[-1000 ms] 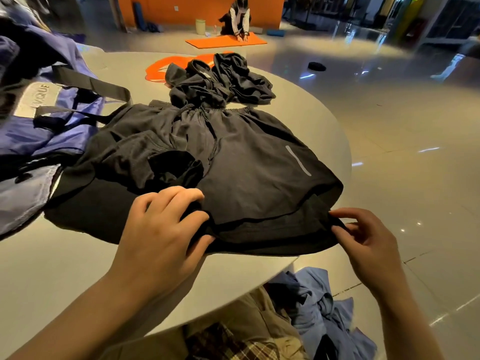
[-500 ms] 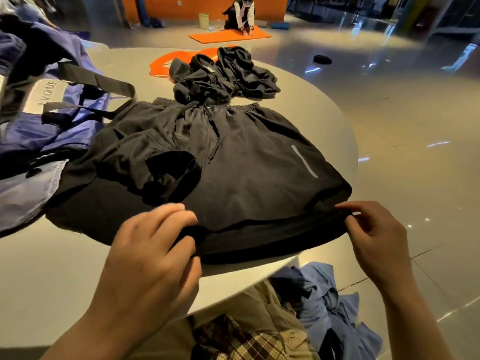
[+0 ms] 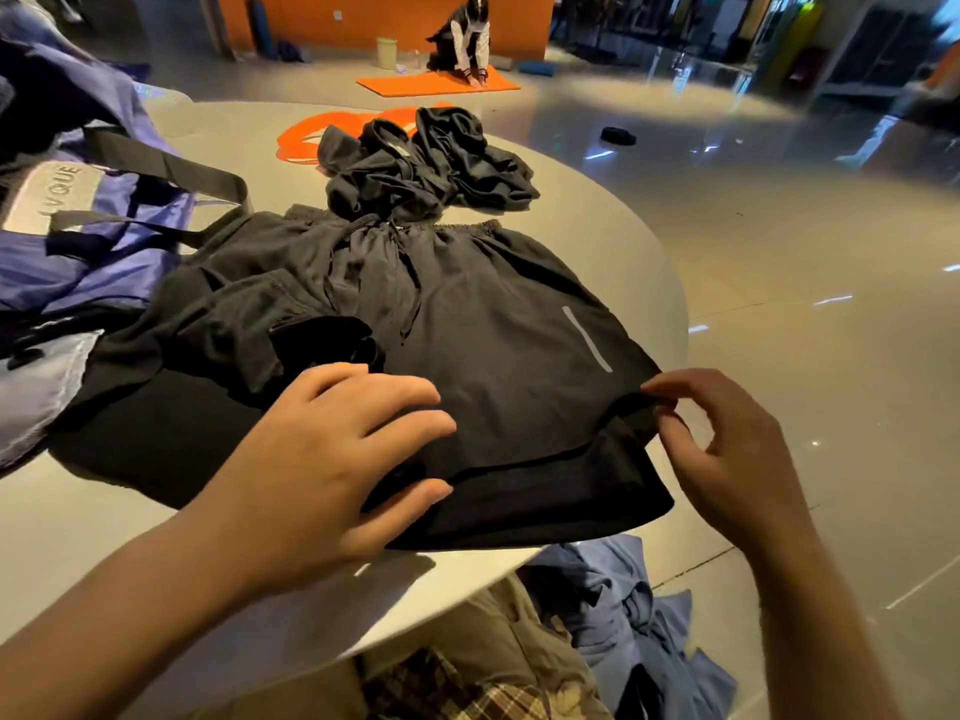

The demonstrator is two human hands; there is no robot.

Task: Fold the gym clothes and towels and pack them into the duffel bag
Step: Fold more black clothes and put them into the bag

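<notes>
Duffel bag (image 3: 78, 241) beside black shorts (image 3: 467, 330); contents unclear.

Shorts (image 3: 467, 356): flat on the table (image 3: 613, 241), at its near edge, waistband on the far side.
Crumpled garment (image 3: 426, 163): on the table just behind the shorts, touching the waistband.
Duffel bag (image 3: 78, 241): on the table left of the shorts, its strap (image 3: 171, 171) reaching toward them.
Left hand (image 3: 322, 459): on the near hem of the shorts, left of centre.
Right hand (image 3: 727, 449): at the near right corner of the shorts, fingertips touching the hem.
Clothes pile (image 3: 634, 615): on the floor (image 3: 779, 226), below the near edge of the table, in front of the shorts.
Mat (image 3: 441, 85): on the floor well behind the shorts, a person (image 3: 467, 39) kneeling on it.
</notes>
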